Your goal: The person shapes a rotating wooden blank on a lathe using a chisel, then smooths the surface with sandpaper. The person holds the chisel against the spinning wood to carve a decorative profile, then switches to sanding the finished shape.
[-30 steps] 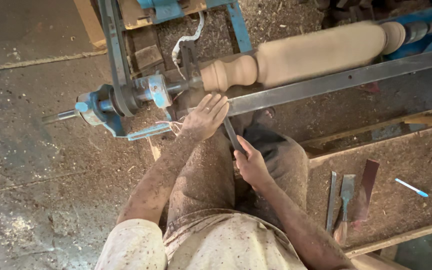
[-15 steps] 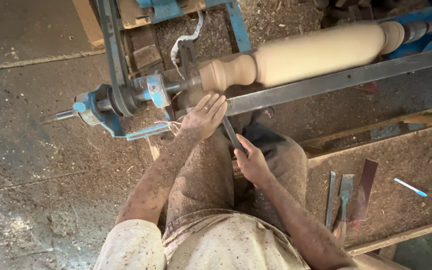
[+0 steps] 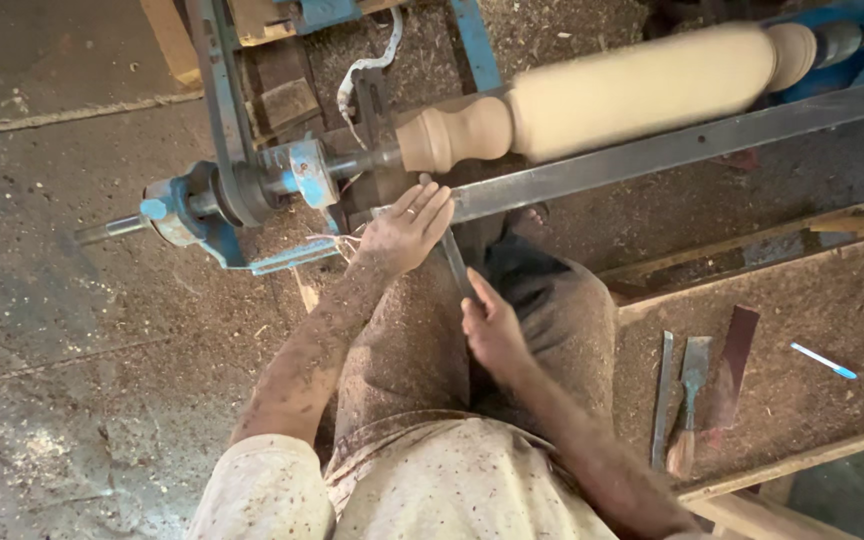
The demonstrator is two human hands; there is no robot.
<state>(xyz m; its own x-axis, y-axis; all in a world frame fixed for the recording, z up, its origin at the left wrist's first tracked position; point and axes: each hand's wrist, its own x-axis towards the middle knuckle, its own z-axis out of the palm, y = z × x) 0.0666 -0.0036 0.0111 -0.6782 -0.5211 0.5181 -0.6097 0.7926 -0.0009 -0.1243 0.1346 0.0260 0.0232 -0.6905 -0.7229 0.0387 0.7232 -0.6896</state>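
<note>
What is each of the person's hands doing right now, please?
Left hand: fingers extended, pressing the long dark metal chisel blade onto the grey steel tool rest bar.
Right hand: closed around the chisel's rear end.

left hand point(image 3: 407, 232) edged slightly toward the turned wood point(image 3: 602, 100), little else changed

Our left hand point(image 3: 404, 232) presses the chisel point(image 3: 455, 262) on the steel tool rest point(image 3: 652, 152); our right hand point(image 3: 492, 328) grips its handle near the turned wooden spindle point(image 3: 602, 95).
</note>
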